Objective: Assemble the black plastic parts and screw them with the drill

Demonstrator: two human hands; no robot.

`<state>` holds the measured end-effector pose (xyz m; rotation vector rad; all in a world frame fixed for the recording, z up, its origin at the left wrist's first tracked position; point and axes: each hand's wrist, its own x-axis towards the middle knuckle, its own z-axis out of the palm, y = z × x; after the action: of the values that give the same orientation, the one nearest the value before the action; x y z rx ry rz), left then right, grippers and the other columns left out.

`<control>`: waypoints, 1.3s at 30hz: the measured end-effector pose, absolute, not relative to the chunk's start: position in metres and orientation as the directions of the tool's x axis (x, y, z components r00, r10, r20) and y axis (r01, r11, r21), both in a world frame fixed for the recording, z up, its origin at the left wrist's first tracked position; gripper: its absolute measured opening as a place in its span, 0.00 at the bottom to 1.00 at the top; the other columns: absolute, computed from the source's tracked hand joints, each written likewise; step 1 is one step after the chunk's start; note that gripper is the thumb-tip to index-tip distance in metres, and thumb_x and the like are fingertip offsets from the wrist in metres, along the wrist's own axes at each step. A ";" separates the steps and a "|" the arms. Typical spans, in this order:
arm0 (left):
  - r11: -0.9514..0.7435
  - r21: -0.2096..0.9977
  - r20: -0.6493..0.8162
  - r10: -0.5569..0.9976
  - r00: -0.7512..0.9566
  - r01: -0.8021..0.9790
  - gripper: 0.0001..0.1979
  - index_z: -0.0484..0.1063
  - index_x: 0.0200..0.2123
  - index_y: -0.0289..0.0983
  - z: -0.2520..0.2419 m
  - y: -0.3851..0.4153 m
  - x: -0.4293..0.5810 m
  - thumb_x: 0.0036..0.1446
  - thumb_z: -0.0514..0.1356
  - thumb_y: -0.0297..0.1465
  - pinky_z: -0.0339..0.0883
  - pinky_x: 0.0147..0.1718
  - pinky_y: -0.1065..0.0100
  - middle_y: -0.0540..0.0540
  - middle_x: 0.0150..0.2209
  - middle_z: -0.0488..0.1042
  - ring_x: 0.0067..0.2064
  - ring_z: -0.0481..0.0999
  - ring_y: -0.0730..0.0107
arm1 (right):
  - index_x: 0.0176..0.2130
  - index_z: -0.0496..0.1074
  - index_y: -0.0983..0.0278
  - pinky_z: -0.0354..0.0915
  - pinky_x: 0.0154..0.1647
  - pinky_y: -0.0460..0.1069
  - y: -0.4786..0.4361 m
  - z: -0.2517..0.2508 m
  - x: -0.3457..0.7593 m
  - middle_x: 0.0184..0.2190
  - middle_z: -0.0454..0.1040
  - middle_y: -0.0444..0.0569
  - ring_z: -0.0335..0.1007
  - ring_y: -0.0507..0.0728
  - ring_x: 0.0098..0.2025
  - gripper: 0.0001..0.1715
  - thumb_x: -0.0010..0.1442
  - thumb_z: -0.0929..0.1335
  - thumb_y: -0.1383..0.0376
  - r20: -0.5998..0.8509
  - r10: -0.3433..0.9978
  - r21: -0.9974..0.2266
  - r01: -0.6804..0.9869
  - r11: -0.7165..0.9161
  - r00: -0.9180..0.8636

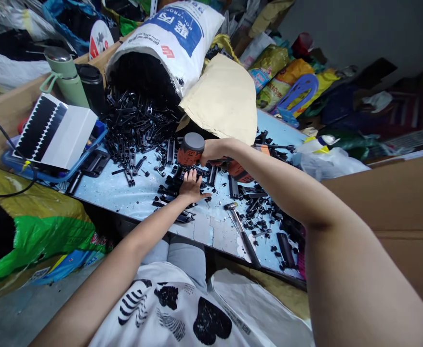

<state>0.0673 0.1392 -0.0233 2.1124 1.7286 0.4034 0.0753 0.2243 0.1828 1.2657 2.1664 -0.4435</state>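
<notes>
My right hand (212,150) is wrapped round the handle of an orange and black cordless drill (190,155), its round grey end facing up toward me. The drill's lower end shows beyond my wrist; its tip is hidden. Just below it, my left hand (191,187) lies with fingers spread over a row of long black plastic parts (168,195). Nothing shows gripped in that hand, though its palm side is hidden. Small black pieces lie around both hands. A hammer (242,233) with a dark handle rests to the right of my left hand.
A white woven sack (197,29) spills black parts (139,120) onto the blue tabletop (125,193). At left stand a green flask (67,77) and a blue tray (77,166) holding a white box. A cardboard box (388,212) flanks the right side. More small parts (260,212) lie right.
</notes>
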 end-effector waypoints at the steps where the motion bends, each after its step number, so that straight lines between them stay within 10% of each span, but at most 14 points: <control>1: -0.168 0.464 -0.028 0.978 0.204 0.870 0.50 0.54 0.63 0.31 -0.021 0.137 0.067 0.48 0.47 0.62 0.30 0.64 0.49 0.34 0.67 0.43 0.68 0.36 0.47 | 0.31 0.75 0.68 0.67 0.28 0.50 0.220 0.186 0.073 0.23 0.72 0.50 0.71 0.59 0.30 0.15 0.43 0.75 0.62 -0.643 0.672 0.032 0.863 0.504 -0.368; 39: -0.223 0.519 0.041 0.971 0.236 0.825 0.43 0.50 0.64 0.36 -0.013 0.037 0.039 0.56 0.37 0.59 0.48 0.59 0.53 0.37 0.64 0.55 0.65 0.51 0.50 | 0.36 0.75 0.70 0.64 0.37 0.48 0.089 0.200 0.057 0.31 0.76 0.52 0.71 0.60 0.40 0.19 0.46 0.73 0.60 -0.626 0.612 0.031 0.769 0.638 -0.483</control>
<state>0.0395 0.0370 -0.0133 2.1258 1.6509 0.5090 0.0568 0.0891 0.2002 1.0730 2.2527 -0.3377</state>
